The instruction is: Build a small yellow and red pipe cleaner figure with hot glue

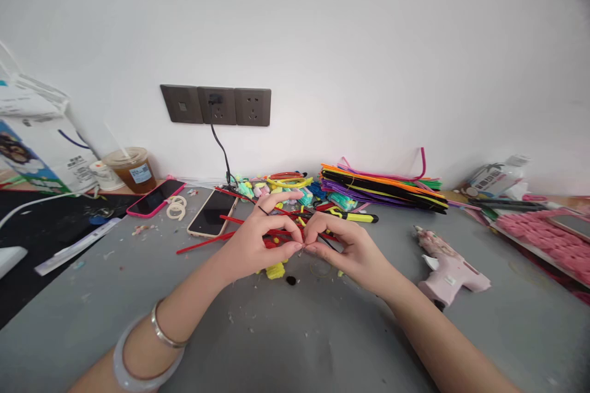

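Note:
Above the middle of the grey table, my left hand [258, 236] and my right hand [348, 249] meet fingertip to fingertip. Thumb and forefinger of each are pinched together around something too small to make out. Just beyond and beneath them lie red pipe cleaners [203, 244], partly hidden by the fingers. A yellow fuzzy piece [275, 271] rests under my left hand, and a small black oval [291, 280] sits in front of it. Behind my right hand lies a yellow and black utility knife [362, 217].
Colourful pipe cleaners [382, 190] are stacked against the wall. A pink glue gun [449, 273] lies at right, near pink fuzzy material [539, 236]. Two phones, one a black-screened phone [212, 214], and a drink cup [133, 169] stand left. A black cable [221, 147] hangs from the socket.

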The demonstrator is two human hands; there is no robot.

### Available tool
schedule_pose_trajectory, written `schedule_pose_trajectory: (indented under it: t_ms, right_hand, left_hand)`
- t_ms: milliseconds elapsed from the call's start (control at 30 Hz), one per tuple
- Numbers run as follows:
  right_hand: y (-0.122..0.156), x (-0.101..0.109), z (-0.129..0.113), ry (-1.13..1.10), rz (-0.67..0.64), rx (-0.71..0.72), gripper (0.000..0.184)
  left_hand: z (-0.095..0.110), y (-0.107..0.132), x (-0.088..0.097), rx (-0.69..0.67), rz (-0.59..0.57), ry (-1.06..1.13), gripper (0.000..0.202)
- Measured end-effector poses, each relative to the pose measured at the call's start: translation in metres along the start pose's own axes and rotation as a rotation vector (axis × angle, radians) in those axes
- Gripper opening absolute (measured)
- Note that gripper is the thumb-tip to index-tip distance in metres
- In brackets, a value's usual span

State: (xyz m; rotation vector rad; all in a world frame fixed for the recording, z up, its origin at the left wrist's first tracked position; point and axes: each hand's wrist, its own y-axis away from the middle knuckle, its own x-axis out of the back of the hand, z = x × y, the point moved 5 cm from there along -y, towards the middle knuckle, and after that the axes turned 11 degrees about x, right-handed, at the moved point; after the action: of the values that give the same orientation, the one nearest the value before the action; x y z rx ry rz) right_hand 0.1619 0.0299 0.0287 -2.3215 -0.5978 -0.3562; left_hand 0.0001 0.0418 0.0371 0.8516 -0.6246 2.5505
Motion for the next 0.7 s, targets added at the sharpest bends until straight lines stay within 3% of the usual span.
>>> schedule_pose_trajectory:
  t_ms: [700]
  right_hand:
    - [0.0018,-0.0045,-0.0019,-0.190,-0.079,-0.077,0.012]
  left_hand:
    - [-0.0043,0.0006,0.0006,-0.015,-0.002,0.075,0.008]
